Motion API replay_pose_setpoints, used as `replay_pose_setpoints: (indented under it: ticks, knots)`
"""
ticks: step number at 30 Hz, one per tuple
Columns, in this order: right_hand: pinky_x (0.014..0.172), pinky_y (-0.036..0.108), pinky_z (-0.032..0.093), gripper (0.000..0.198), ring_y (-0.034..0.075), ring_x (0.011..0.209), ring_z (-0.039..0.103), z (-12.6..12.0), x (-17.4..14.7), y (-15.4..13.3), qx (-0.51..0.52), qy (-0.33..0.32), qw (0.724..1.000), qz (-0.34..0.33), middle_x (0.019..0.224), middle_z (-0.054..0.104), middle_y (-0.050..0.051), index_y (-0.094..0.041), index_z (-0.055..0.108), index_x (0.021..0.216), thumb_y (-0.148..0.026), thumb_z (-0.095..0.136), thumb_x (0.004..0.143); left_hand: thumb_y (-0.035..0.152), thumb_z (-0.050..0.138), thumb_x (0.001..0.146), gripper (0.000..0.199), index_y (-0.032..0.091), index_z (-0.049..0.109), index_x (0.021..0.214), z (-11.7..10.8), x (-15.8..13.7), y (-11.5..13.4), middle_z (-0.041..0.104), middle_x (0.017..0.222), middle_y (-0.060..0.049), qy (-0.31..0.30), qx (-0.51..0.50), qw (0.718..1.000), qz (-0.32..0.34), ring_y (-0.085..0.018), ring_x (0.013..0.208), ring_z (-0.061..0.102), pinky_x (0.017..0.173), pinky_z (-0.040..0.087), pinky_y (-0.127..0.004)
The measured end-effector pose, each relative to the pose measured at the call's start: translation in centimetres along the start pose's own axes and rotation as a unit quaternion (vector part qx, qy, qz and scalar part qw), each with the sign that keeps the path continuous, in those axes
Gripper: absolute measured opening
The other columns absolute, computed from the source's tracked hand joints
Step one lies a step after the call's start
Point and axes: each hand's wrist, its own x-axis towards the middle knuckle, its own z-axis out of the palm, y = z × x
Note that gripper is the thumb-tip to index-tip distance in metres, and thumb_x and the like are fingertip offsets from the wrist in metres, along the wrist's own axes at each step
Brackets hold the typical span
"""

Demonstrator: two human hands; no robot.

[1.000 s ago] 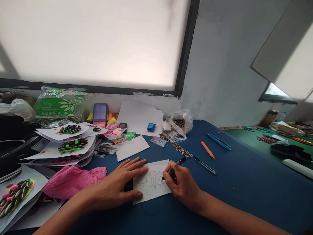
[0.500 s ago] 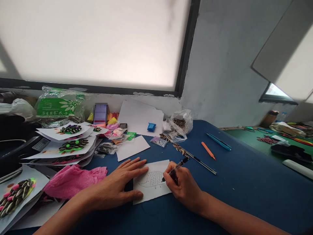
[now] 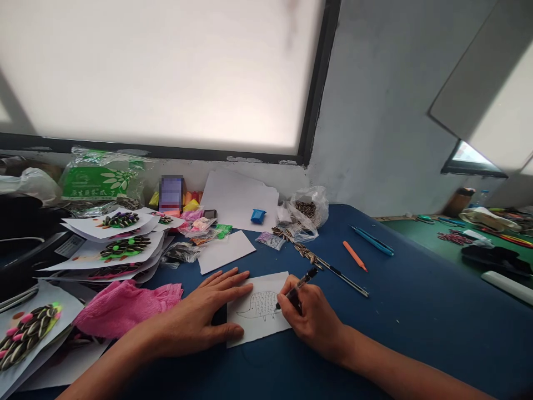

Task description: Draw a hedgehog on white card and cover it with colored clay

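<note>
A small white paper card (image 3: 247, 334) lies on the blue table, bearing a line drawing of a hedgehog (image 3: 262, 305) with a pointed snout, short legs and rows of small marks on its body. My left hand (image 3: 212, 308) lies flat with its fingers stretched, thumb and fingertips touching the card's left side. Pinched in my right hand (image 3: 310, 316) is a black pen (image 3: 303, 280), its tip on the drawing near the hedgehog's rear. The right hand covers the card's right edge.
Stacked cards with sunflower-seed pictures (image 3: 125, 247) and a pink cloth (image 3: 127, 308) stand left. Behind are blank paper (image 3: 227, 251), a blue packet (image 3: 258, 215) and a bag of seeds (image 3: 308, 211). An orange marker (image 3: 355, 256), blue tweezers (image 3: 372, 240) and a pen (image 3: 343, 278) lie right.
The pen and my right fingers have shifted very slightly at the hedgehog's rear. My left hand and the card have stayed in place.
</note>
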Motion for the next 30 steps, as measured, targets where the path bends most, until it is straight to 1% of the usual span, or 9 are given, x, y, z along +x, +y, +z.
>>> replay_pose_setpoints:
  ticks: [5,7,10,13,21,26,30]
  knots:
    - [0.044,0.022,0.029,0.018,0.009,0.044,0.039,-0.14,-0.03,-0.13,0.019,-0.005,1.000,0.005,0.055,0.040,-0.006,-0.021,0.044,0.074,-0.024,0.043,0.092,0.053,0.056,0.089,0.068,0.033,0.030,0.149,0.01,0.01,-0.06,0.014,0.160,0.001,-0.004,0.010,1.000,-0.003,-0.030,0.147,0.004,0.118,0.010,-0.055]
    - [0.044,0.022,0.028,0.019,0.009,0.043,0.038,-0.17,-0.02,-0.06,0.028,0.005,1.000,0.009,0.056,0.042,-0.006,-0.021,0.044,0.074,-0.024,0.042,0.093,0.053,0.055,0.089,0.069,0.033,0.029,0.149,-0.01,0.02,-0.08,0.013,0.160,0.001,-0.006,0.010,1.000,-0.004,-0.030,0.147,0.004,0.118,0.010,-0.055]
    - [0.043,0.022,0.028,0.022,0.009,0.043,0.039,-0.18,0.05,0.16,0.009,0.034,0.999,0.017,0.058,0.043,-0.005,-0.021,0.043,0.073,-0.025,0.040,0.094,0.054,0.055,0.089,0.069,0.033,0.029,0.150,-0.12,0.02,-0.05,0.013,0.160,0.001,-0.007,0.005,1.000,-0.005,-0.030,0.147,0.004,0.117,0.011,-0.056]
    - [0.043,0.022,0.028,0.023,0.009,0.044,0.040,-0.14,0.12,0.40,-0.020,0.043,0.999,0.017,0.059,0.044,-0.004,-0.021,0.043,0.072,-0.025,0.040,0.094,0.054,0.055,0.089,0.069,0.033,0.029,0.149,-0.28,0.00,-0.04,0.013,0.160,0.001,-0.008,0.003,1.000,-0.008,-0.030,0.147,0.005,0.118,0.011,-0.056]
    - [0.046,0.023,0.031,0.023,0.009,0.046,0.043,-0.01,0.05,0.55,-0.021,0.044,0.999,0.003,0.062,0.048,-0.003,-0.021,0.044,0.072,-0.024,0.041,0.095,0.052,0.057,0.089,0.069,0.033,0.029,0.149,-0.19,-0.01,-0.37,0.012,0.160,0.002,-0.005,0.006,1.000,-0.011,-0.029,0.147,0.006,0.118,0.012,-0.054]
    - [0.046,0.022,0.030,0.018,0.009,0.045,0.040,-0.04,0.09,0.51,-0.026,0.038,0.999,-0.015,0.060,0.044,-0.005,-0.020,0.047,0.076,-0.023,0.042,0.094,0.052,0.056,0.089,0.069,0.033,0.029,0.149,-0.11,0.02,-0.35,0.012,0.160,0.001,-0.005,0.003,1.000,-0.011,-0.029,0.147,0.005,0.118,0.011,-0.054]
    - [0.047,0.022,0.031,0.019,0.009,0.046,0.042,0.02,0.04,0.70,-0.031,0.039,0.999,-0.020,0.064,0.048,-0.003,-0.021,0.046,0.075,-0.022,0.042,0.093,0.053,0.055,0.089,0.067,0.033,0.030,0.149,-0.04,0.00,-0.39,0.013,0.160,0.001,-0.001,0.002,1.000,-0.005,-0.031,0.147,0.007,0.117,0.012,-0.055]
